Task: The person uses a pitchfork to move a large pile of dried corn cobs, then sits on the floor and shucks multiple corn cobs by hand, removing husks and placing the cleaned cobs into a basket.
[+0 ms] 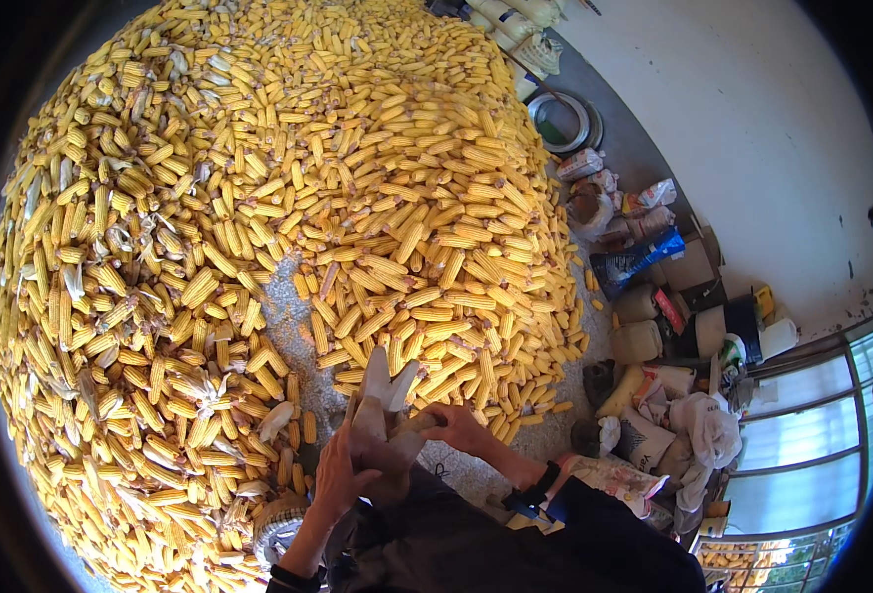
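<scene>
In front of my body I hold what looks like a pale, soiled work glove [372, 426], with its finger-like ends pointing up and away from me. My left hand [338, 468] grips it from the left side, thumb across its lower part. My right hand [455, 430] pinches a stubby end on its right side between thumb and fingers. Just beyond both hands lies a heap of husked corn cobs [422, 296]. To the left is a second large heap of cobs [147, 356], with scraps of dry husk among them.
A strip of speckled floor [288, 319], strewn with loose kernels, runs between the heaps. At right, sacks [644, 437], cardboard boxes [685, 265], jerrycans [635, 339] and coiled wire [559, 122] line the white wall [748, 133]. A checked rim [277, 515] shows beside my left forearm.
</scene>
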The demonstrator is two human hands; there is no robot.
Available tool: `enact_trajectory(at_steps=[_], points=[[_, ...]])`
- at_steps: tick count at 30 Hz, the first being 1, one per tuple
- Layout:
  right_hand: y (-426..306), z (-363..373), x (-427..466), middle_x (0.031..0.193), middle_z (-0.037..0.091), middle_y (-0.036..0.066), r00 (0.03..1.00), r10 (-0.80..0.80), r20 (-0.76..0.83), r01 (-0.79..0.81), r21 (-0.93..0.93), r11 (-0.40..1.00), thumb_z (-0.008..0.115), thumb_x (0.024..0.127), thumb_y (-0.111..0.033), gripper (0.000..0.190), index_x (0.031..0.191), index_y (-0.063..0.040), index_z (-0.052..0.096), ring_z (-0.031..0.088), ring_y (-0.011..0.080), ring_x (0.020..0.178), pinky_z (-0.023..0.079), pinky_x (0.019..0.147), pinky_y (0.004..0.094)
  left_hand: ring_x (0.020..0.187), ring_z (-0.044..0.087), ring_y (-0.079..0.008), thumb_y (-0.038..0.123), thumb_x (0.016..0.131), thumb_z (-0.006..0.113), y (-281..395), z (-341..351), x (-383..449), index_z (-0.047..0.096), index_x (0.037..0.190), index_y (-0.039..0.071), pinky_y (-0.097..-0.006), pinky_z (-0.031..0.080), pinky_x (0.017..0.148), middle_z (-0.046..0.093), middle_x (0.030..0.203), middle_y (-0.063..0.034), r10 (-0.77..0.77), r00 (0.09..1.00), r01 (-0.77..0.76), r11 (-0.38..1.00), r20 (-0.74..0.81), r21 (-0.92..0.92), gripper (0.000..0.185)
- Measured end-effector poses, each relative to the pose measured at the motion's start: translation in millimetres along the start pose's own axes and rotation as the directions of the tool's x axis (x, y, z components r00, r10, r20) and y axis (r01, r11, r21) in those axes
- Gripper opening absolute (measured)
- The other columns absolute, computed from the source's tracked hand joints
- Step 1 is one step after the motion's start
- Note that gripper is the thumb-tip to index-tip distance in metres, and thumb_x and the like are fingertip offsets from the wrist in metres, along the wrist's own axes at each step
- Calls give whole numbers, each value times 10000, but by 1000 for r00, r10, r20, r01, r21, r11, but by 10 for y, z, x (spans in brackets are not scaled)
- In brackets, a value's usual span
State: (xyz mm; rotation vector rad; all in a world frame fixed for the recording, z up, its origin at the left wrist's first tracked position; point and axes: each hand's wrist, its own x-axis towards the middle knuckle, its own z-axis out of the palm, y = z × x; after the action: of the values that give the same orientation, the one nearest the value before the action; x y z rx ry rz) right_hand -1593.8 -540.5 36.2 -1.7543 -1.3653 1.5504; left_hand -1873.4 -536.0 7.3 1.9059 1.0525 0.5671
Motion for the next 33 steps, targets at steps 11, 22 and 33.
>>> enact_trajectory(at_steps=[11,22,33], points=[[160,431,-598,987,648,87,988,-27,-150,27,-2,1000,730,802,-117,375,1140,-24,594,614,165,881,505,770,309,870,645,-399,210,698,790,-47,221,-21,579,1026,-21,-433,500,743,666,868,-211,-374,913,406,868,161,-284,454],[53,547,-630,1322,484,120,920,-356,164,385,-543,746,777,681,-269,708,1286,-49,484,420,281,1288,329,1037,432,833,637,-361,216,768,740,-231,373,441,572,1043,-38,-428,486,736,655,911,-212,-503,838,413,839,-213,-354,410],[188,445,83,1034,652,68,798,-585,144,469,-758,453,629,763,-110,211,967,-63,653,584,244,1083,352,948,457,804,669,-267,278,757,767,-351,503,570,590,1017,-42,-377,516,701,682,878,-170,-725,607,480,661,-326,-576,449]])
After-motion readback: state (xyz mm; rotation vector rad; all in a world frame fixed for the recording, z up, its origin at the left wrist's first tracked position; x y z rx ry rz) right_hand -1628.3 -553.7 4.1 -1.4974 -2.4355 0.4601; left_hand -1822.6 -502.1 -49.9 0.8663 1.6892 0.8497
